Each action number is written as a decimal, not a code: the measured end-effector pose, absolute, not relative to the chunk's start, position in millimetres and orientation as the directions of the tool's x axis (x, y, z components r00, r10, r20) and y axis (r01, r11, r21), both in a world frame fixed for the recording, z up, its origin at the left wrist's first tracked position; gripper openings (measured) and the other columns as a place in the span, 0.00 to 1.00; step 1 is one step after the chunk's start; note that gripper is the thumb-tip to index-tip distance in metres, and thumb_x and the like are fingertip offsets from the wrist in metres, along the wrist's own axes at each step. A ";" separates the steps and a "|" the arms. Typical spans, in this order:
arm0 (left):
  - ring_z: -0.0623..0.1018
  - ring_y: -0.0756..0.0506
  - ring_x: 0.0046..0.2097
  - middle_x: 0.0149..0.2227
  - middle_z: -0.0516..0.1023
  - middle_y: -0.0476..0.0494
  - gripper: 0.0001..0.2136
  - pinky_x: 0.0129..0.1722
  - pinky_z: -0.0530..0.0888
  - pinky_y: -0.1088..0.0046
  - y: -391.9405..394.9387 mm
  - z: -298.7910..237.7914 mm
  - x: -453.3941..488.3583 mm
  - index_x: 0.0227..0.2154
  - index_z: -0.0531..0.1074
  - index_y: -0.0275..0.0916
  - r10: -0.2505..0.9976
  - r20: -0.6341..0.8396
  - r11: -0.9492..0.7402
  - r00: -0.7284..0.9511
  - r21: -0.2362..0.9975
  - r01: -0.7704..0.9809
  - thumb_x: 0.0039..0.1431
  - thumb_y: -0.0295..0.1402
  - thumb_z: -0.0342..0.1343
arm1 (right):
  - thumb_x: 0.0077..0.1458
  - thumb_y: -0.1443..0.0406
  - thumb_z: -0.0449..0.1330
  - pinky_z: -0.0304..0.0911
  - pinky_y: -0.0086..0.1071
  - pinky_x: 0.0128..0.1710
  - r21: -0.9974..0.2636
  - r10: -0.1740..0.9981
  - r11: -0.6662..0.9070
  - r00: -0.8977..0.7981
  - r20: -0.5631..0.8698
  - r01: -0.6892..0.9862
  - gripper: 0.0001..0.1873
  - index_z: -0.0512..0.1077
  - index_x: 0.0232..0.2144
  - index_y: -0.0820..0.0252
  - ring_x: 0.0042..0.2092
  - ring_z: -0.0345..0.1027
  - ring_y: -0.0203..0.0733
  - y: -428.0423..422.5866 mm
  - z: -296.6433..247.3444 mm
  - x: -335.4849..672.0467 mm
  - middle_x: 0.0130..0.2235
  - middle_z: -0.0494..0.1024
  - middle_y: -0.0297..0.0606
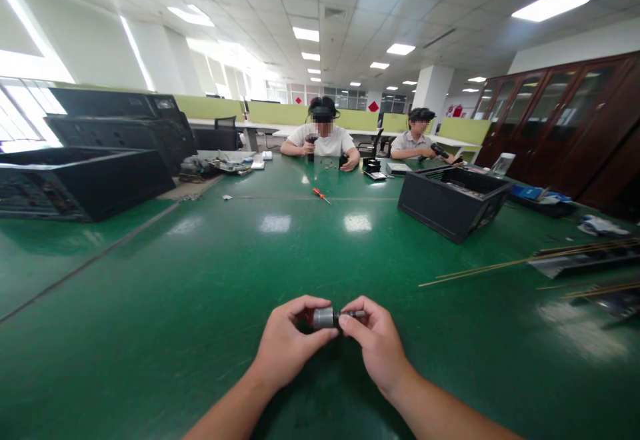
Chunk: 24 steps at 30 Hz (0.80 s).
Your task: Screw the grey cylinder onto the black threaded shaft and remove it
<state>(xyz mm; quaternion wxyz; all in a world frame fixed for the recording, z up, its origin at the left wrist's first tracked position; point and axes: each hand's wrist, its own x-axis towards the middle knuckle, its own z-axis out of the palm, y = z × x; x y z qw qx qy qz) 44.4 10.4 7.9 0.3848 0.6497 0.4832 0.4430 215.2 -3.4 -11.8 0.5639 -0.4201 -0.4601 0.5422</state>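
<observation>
Both my hands meet low over the green table [200, 280], just in front of me. My left hand [287, 347] pinches a small grey metal cylinder [323, 318] between thumb and fingers. My right hand [376, 345] is closed on a thin dark shaft [354, 314] that sticks out of the cylinder's right end. The part is held a little above the tabletop.
An open black computer case [453, 200] lies at the right, more black cases [80, 180] are stacked at the left. A red-handled screwdriver [320, 194] lies mid-table. Thin brass rods [525, 263] and dark parts lie at the right. Two people sit at the far end holding tools.
</observation>
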 end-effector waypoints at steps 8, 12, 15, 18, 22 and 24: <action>0.80 0.41 0.37 0.34 0.82 0.44 0.15 0.39 0.74 0.68 9.4 9.9 44.2 0.35 0.79 0.38 0.966 0.224 -0.251 0.125 0.926 0.282 0.42 0.33 0.69 | 0.47 0.62 0.66 0.58 0.31 0.33 -0.966 0.998 0.063 -0.007 0.067 -0.251 0.08 0.73 0.29 0.61 0.30 0.64 0.38 -3.5 -10.7 215.7 0.25 0.72 0.31; 0.80 0.41 0.37 0.34 0.82 0.44 0.15 0.39 0.73 0.68 8.9 11.1 44.6 0.35 0.79 0.38 0.968 0.221 -0.247 0.120 0.924 0.292 0.42 0.34 0.69 | 0.47 0.62 0.65 0.57 0.30 0.32 -0.964 0.998 0.056 -0.008 0.060 -0.260 0.08 0.73 0.28 0.61 0.29 0.62 0.37 -3.3 -10.4 216.2 0.24 0.71 0.31; 0.80 0.41 0.37 0.34 0.82 0.44 0.15 0.39 0.74 0.68 9.1 10.8 45.0 0.35 0.79 0.38 0.970 0.214 -0.239 0.117 0.930 0.281 0.42 0.34 0.69 | 0.47 0.63 0.65 0.57 0.30 0.32 -0.964 0.998 0.057 -0.009 0.061 -0.259 0.07 0.73 0.28 0.61 0.29 0.62 0.37 -2.9 -10.7 216.4 0.24 0.71 0.31; 0.80 0.41 0.37 0.34 0.82 0.43 0.15 0.39 0.74 0.67 9.8 10.1 45.0 0.36 0.79 0.38 0.971 0.212 -0.235 0.111 0.929 0.285 0.42 0.34 0.69 | 0.48 0.63 0.65 0.57 0.30 0.32 -0.962 0.998 0.061 -0.005 0.064 -0.266 0.07 0.73 0.28 0.61 0.29 0.62 0.37 -2.7 -10.8 216.4 0.24 0.71 0.31; 0.80 0.41 0.37 0.34 0.82 0.44 0.15 0.39 0.74 0.67 10.6 9.4 44.7 0.36 0.79 0.38 0.970 0.215 -0.238 0.113 0.930 0.279 0.42 0.34 0.69 | 0.48 0.62 0.65 0.57 0.30 0.32 -0.961 0.998 0.060 -0.001 0.062 -0.270 0.07 0.73 0.28 0.61 0.28 0.62 0.37 -2.9 -10.0 216.1 0.24 0.70 0.31; 0.80 0.41 0.37 0.34 0.82 0.44 0.15 0.39 0.74 0.68 10.6 9.0 44.2 0.35 0.79 0.38 0.969 0.219 -0.243 0.114 0.929 0.278 0.42 0.34 0.70 | 0.47 0.62 0.65 0.57 0.30 0.32 -0.961 0.998 0.061 0.004 0.062 -0.270 0.08 0.73 0.27 0.61 0.28 0.62 0.37 -2.9 -9.3 215.8 0.23 0.70 0.31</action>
